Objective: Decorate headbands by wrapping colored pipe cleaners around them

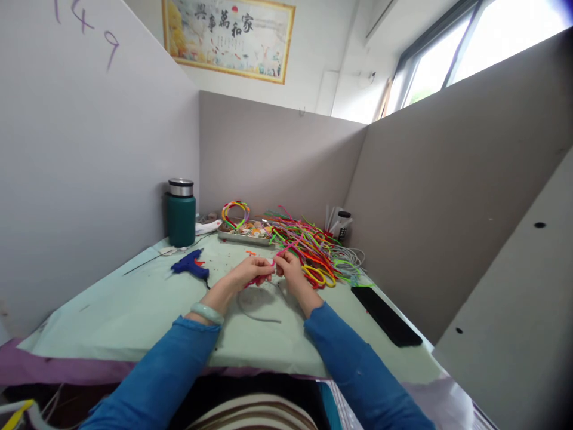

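Observation:
In the middle of the table, my left hand [256,270] and my right hand [289,266] are close together, both with fingers pinched. Between them runs a pink pipe cleaner [273,263], which both hands grip; more pink shows under the left fingers. A grey cord [257,318] curves out below the hands and ends on the table; whether it is joined to the pink strand I cannot tell. Just beyond my right hand lies a heap of coloured pipe cleaners [308,236]. To the left of my left hand rests a blue glue gun [190,263].
A green bottle [181,218] stands at the back left. A metal tray [244,239] of small pieces holds a colourful headband [236,215] at the back. Grey cords [353,257] lie right of the heap, near a black phone-like slab [385,316]. Grey partitions [282,155] enclose the table.

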The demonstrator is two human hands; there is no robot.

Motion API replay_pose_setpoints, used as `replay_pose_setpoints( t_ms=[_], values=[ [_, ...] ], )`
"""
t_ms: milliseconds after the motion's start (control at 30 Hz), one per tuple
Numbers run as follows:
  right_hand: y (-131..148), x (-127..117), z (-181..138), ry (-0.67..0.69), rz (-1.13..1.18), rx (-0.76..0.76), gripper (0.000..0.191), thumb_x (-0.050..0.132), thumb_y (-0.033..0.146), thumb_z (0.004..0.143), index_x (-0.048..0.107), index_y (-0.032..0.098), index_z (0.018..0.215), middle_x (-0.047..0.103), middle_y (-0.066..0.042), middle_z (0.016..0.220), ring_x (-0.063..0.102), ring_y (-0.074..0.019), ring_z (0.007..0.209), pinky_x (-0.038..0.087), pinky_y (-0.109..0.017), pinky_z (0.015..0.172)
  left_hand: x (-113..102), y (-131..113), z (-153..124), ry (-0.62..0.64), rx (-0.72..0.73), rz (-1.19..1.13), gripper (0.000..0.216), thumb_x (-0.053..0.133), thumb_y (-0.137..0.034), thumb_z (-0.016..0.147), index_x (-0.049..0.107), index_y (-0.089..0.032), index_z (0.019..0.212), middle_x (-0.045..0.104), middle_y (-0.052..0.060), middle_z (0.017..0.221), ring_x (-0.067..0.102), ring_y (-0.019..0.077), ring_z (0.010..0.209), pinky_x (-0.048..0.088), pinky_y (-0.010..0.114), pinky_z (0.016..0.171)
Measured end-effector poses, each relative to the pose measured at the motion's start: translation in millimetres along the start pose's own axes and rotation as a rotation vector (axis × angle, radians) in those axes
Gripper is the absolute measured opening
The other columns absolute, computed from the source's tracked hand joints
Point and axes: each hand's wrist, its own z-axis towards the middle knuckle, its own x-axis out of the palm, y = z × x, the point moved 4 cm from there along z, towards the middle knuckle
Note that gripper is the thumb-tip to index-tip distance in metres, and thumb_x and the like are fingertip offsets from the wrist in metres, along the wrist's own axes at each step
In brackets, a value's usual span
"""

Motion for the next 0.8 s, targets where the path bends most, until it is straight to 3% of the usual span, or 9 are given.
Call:
replay_pose_setpoints(
  t_ms=[67,167,233,467,633,800],
  values=[
    [-4.1,-2.4,1.8,-0.069,-0.108,-0.029,0.017,0.059,0.031,0.067,0.047,0.019,0.063,0.041,0.007,0.048,0.037,-0.0086,0.044,0.028,-0.022,0.045,-4.6,3.9,3.3,-0.073,-0.014,0.192,0.028,0.064,-0.04,0.067,0.054,-0.014,0.065,0.059,0.0,0.056,0.041,0.0062,0.041,0.029,0.021,0.043],
    [-9.1,-3.9,3.9,-0.121,-0.187,-0.021,0.016,0.058,0.031,0.066,0.048,0.019,0.063,0.043,0.006,0.049,0.038,-0.0093,0.046,0.03,-0.023,0.046,-14.8,5.5,7.1,-0.309,0.012,0.579,0.019,0.061,-0.03,0.068,0.058,-0.015,0.058,0.056,0.0,0.051,0.042,0.008,0.046,0.029,0.021,0.047],
    [-8.7,-4.4,4.3,-0.126,-0.172,-0.005,0.017,0.058,0.032,0.067,0.048,0.019,0.062,0.042,0.007,0.048,0.038,-0.0093,0.045,0.029,-0.023,0.045,-17.1,4.3,8.1,-0.402,0.047,0.671,0.017,0.06,-0.027,0.068,0.059,-0.015,0.056,0.055,0.0,0.05,0.043,0.0087,0.049,0.029,0.022,0.048],
    [4.2,-6.3,0.9,-0.052,0.061,0.061,0.023,0.058,0.038,0.071,0.045,0.02,0.065,0.039,0.007,0.044,0.034,-0.0082,0.04,0.027,-0.023,0.042,-7.9,10.3,6.6,-0.113,-0.043,0.079,0.038,0.055,-0.049,0.073,0.06,-0.012,0.073,0.054,-0.001,0.056,0.034,0.0049,0.039,0.023,0.021,0.04],
    [5.8,2.7,-3.9,0.133,0.11,0.1,0.027,0.061,0.041,0.071,0.047,0.019,0.065,0.044,0.005,0.049,0.037,-0.008,0.042,0.027,-0.023,0.043,-6.6,9.7,3.6,-0.028,-0.077,-0.14,0.032,0.062,-0.043,0.071,0.055,-0.012,0.069,0.049,-0.003,0.055,0.032,0.003,0.039,0.021,0.019,0.038],
    [9.6,7.8,-8.4,0.197,0.25,0.139,0.027,0.066,0.04,0.069,0.05,0.019,0.068,0.047,0.005,0.055,0.037,-0.0071,0.044,0.029,-0.022,0.045,-2.1,6.2,1.1,0.126,-0.096,-0.358,0.024,0.065,-0.034,0.071,0.053,-0.013,0.074,0.047,-0.003,0.058,0.031,0.002,0.04,0.019,0.017,0.036]
  ],
)
